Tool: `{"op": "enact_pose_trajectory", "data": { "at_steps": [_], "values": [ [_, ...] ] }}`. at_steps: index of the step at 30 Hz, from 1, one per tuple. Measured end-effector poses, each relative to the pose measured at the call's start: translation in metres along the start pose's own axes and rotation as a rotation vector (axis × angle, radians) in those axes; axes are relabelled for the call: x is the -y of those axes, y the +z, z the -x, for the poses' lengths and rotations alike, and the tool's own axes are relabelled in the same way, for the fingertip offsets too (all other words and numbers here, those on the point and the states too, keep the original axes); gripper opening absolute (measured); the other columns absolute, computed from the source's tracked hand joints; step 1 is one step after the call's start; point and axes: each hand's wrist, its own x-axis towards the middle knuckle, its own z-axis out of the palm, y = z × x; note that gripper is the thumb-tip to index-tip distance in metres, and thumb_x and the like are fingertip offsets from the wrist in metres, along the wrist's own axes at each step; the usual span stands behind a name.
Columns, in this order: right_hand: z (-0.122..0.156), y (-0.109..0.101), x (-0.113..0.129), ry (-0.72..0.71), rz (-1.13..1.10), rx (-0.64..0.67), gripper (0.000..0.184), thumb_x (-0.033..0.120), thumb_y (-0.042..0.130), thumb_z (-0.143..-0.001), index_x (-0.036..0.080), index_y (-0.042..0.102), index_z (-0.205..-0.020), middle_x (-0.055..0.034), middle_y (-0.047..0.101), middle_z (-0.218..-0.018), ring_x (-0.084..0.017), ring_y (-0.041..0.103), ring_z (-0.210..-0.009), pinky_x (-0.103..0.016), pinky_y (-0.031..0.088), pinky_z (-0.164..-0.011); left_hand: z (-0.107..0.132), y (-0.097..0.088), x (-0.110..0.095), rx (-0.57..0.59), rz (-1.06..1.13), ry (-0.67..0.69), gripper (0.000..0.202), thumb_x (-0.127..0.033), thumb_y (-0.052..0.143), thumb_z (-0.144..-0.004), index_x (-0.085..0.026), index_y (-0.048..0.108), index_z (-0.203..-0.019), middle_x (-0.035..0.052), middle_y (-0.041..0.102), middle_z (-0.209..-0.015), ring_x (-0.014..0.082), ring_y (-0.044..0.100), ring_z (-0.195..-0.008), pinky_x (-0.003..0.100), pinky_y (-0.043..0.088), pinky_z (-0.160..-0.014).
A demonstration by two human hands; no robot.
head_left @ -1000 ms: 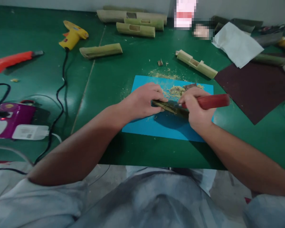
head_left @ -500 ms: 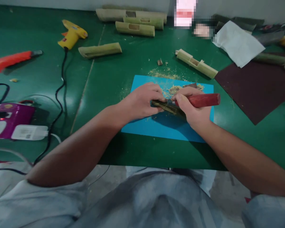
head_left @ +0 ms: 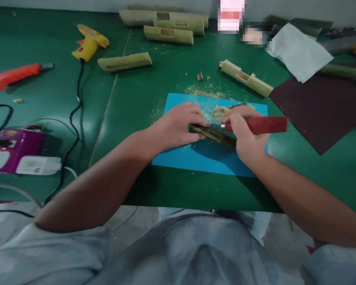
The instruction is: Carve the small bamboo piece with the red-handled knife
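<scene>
My left hand (head_left: 180, 124) is closed round the left end of a dark green-brown bamboo piece (head_left: 215, 133), thumb in front and fingers behind. The piece lies slanted over a blue sheet (head_left: 195, 160), its right end running beside my right hand. In my right hand (head_left: 249, 132) is a red-handled tool (head_left: 269, 124) with a bright metal collar and a thin blade pointing left. The blade is by the bamboo's upper edge, close to my left fingertips; its edge is too blurred to make out. Pale shavings (head_left: 219, 111) lie just behind my hands.
Notched bamboo tubes (head_left: 168, 35) lie along the back, another (head_left: 246, 78) at right. A yellow glue gun (head_left: 90, 43) trails a black cable at left, near an orange-handled cutter (head_left: 16, 76) and purple power box (head_left: 16, 150). A brown sheet (head_left: 317, 113) and white paper (head_left: 301, 51) occupy the right.
My right hand has drawn the red-handled tool to the right, baring more of the bamboo and the metal collar. The left hand keeps its hold in place.
</scene>
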Motion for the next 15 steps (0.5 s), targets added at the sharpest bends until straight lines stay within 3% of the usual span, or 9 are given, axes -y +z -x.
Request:
{"op": "enact_pose_trajectory", "data": {
  "at_steps": [7, 15],
  "values": [
    [-0.0033, 0.0004, -0.0041, 0.068, 0.033, 0.087, 0.024, 0.034, 0.079, -0.096, 0.028, 0.076, -0.073, 0.0016, 0.074, -0.071, -0.019, 0.067, -0.069, -0.037, 0.056, -0.068, 0.0008, 0.0001, -0.0007, -0.017, -0.011, 0.017, 0.027, -0.038, 0.063, -0.1, -0.021, 0.082, -0.108, 0.0081, 0.077, -0.11, 0.0261, 0.069, -0.108, 0.044, 0.057, -0.103],
    [-0.0059, -0.0009, -0.0033, 0.01, 0.096, 0.176, 0.03, 0.034, 0.076, -0.099, 0.028, 0.07, -0.071, 0.0007, 0.073, -0.072, -0.017, 0.066, -0.068, -0.036, 0.057, -0.067, 0.0023, 0.0009, 0.0019, -0.008, 0.0, 0.016, 0.029, -0.044, 0.064, -0.102, -0.021, 0.08, -0.108, 0.008, 0.077, -0.113, 0.0247, 0.067, -0.108, 0.045, 0.057, -0.105]
  ]
}}
